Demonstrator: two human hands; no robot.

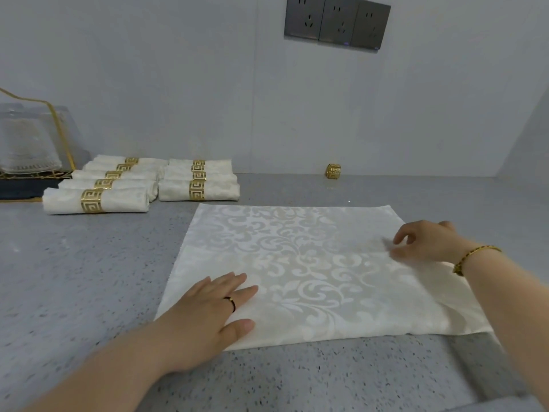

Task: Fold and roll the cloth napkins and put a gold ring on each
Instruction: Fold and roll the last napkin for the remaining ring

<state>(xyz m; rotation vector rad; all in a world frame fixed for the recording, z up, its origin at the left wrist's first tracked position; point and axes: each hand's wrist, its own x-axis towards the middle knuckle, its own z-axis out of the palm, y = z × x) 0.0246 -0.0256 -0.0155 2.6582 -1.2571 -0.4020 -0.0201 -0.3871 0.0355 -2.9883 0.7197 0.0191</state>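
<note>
A white damask cloth napkin (312,272) is lying at centre frame on the grey speckled counter (89,278); the left hand (208,310), grip wide, is pressing it, the right hand (427,242) pinching its right side.

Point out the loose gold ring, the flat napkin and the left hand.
loose gold ring (334,171), head view, its front face.
flat napkin (297,263), head view, bare patterned middle.
left hand (205,307), head view, back of the hand.

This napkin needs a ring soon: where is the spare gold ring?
Head view: the ring stands alone at the back of the counter by the wall, right of the rolled napkins, beyond the flat napkin.
</note>
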